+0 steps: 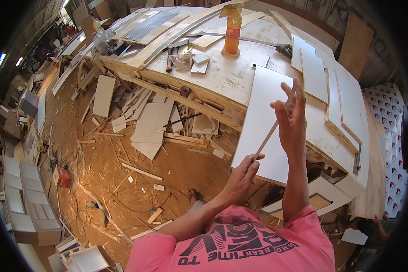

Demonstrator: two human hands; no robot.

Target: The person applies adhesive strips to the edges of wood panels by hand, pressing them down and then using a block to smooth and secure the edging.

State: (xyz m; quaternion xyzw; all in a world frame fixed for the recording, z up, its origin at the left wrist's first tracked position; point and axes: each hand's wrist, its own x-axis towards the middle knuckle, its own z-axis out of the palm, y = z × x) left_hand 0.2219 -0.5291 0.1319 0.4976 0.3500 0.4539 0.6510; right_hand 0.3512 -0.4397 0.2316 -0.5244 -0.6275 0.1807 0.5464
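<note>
Over the workbench's near edge, my left hand (244,177) is closed around the lower end of a thin, narrow wooden strip (267,138). The strip slants up and to the right toward my right hand (291,119). That hand is raised with its fingers stretched and apart, and the strip's upper part runs against it; whether it presses on the strip is hard to tell. Beneath both hands lies a long white panel (263,97), its near end reaching the bench edge.
More white panels (313,75) lie stacked on the bench's right side. An orange-filled bottle (232,34) stands on the workbench (213,81) behind, near a hammer-like tool (169,61). Wood offcuts (149,131) and an orange-red box (61,177) litter the brown floor at left.
</note>
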